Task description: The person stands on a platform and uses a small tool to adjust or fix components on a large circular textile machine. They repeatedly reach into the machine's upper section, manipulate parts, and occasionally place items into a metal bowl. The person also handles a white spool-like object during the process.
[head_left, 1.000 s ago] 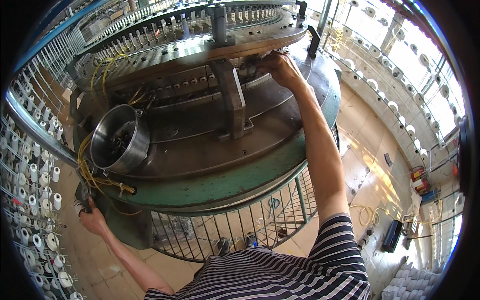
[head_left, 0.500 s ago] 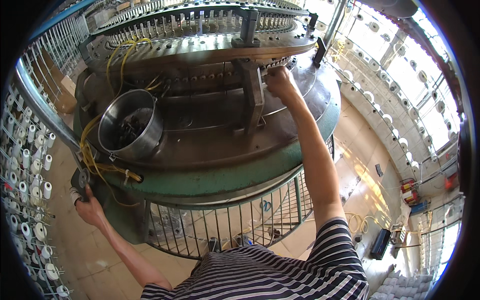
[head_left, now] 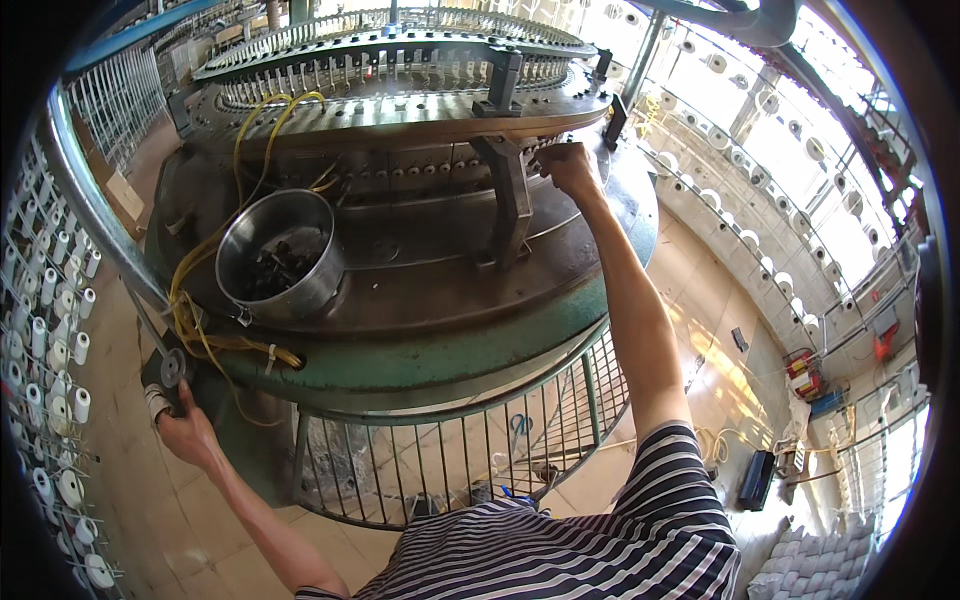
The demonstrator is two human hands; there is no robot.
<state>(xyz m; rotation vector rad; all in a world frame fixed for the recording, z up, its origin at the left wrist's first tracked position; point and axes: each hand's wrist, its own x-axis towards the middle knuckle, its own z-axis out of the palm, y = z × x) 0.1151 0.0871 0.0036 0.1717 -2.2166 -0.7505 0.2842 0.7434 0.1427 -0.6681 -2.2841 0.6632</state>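
Head view: nearer the dark bracket (head_left: 508,205) than before with the curled right hand (head_left: 572,170), apparently still busy at the round fittings (head_left: 430,170) under the upper plate (head_left: 420,104); cannot tell whether gripping any. With the left hand (head_left: 190,436), still wrapped around a dark piece (head_left: 171,397) below the grey disc (head_left: 173,367).

Nothing legible is being shown here, tbh. No readable words or numbers are being displayed on the green-rimmed machine (head_left: 430,370) or the metal pot (head_left: 322,288). The red-and-yellow item (head_left: 804,374) over at the right is being caught way too small for any print to be made out, and the brown carton (head_left: 122,198) at the left is being shown too fuzzily.
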